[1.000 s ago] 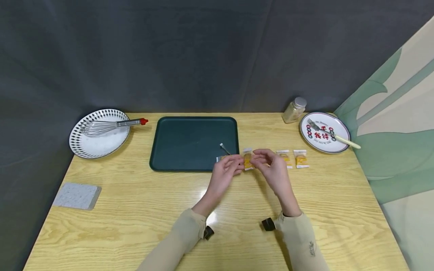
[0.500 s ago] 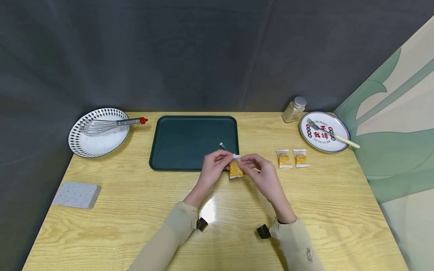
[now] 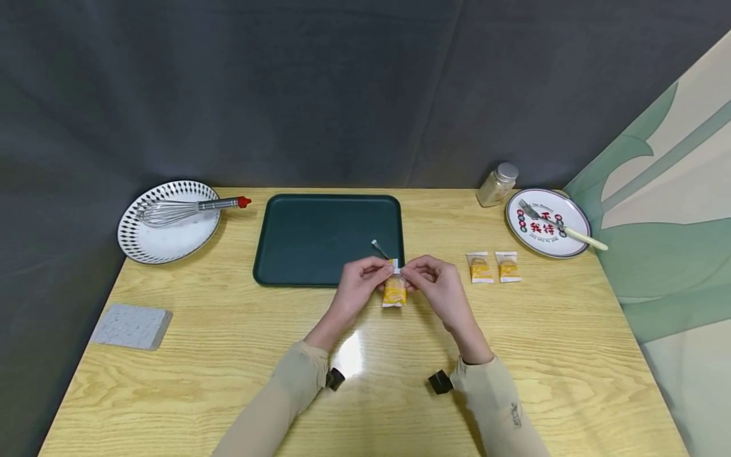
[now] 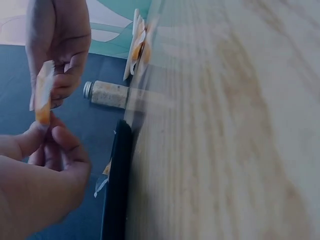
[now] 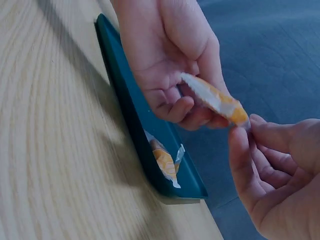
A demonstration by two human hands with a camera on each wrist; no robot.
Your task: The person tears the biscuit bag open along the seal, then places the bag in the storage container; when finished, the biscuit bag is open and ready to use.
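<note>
Presently both hands hold one small snack packet point(image 3: 395, 291) just above the table point(image 3: 228, 355), close to the near right corner of the green tray point(image 3: 320, 238). The left hand point(image 3: 360, 287) pinches the packet's top seam between thumb and fingertips; the right hand point(image 3: 436, 289) pinches the same seam from the other side, other fingers loosely curled. Judged: the packet is very light, with thin, crinkly, slippery film around a small firm piece that could crumble if squeezed, so the flat sealed edge is the place to hold, not the filled middle. Containers: the tray carries a torn wrapper point(image 5: 165, 161) at its near edge and a small scrap point(image 3: 378, 247). Two more packets point(image 3: 492, 267) lie on the table to the right. The patterned plate point(image 3: 143, 244) holds a whisk point(image 3: 177, 211); the lettered plate point(image 3: 565, 244) holds a fork point(image 3: 562, 227); the jar point(image 3: 495, 185) contains pale granules.
</note>
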